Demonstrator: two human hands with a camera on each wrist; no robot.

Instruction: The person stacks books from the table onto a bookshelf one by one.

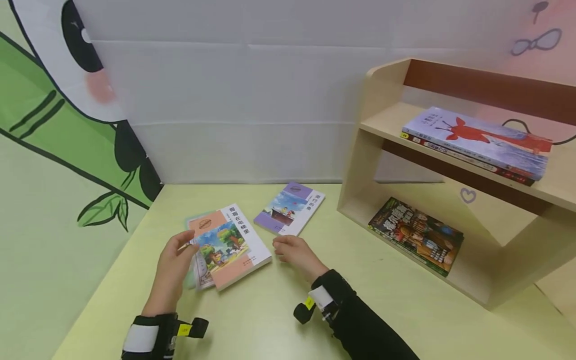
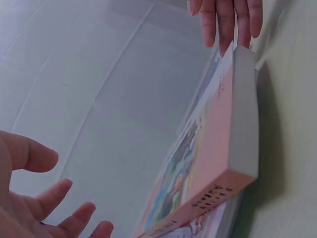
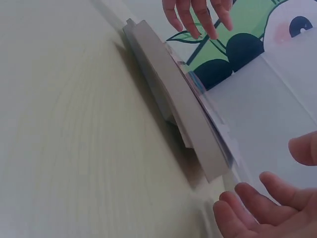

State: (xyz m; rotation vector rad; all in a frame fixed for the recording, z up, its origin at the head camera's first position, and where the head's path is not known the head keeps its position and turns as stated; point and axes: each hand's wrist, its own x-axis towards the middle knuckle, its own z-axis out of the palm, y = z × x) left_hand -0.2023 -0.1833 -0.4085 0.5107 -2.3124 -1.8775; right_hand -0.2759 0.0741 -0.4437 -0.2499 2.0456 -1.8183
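Observation:
A peach-and-white book (image 1: 229, 245) with a picture of trees on its cover lies on top of other books at the table's left. Beneath it, a paler cover (image 1: 202, 275) and a green edge (image 1: 189, 282) stick out on the left. My left hand (image 1: 173, 265) is at the stack's left side, thumb and fingers apart, overlapping the cover's edge in the head view. Beside the peach book's right corner is my right hand (image 1: 297, 255), its fingers (image 3: 252, 198) loosely bent and holding nothing. Behind lies a purple-and-white book (image 1: 290, 207), flat on the table.
A wooden shelf unit (image 1: 353, 175) stands on the right. On its upper board lie stacked books with a blue-and-red cover (image 1: 477, 137) on top; a dark-covered book (image 1: 418, 235) lies in the lower space. A white wall covering (image 1: 247, 90) rises behind the table (image 1: 252, 325).

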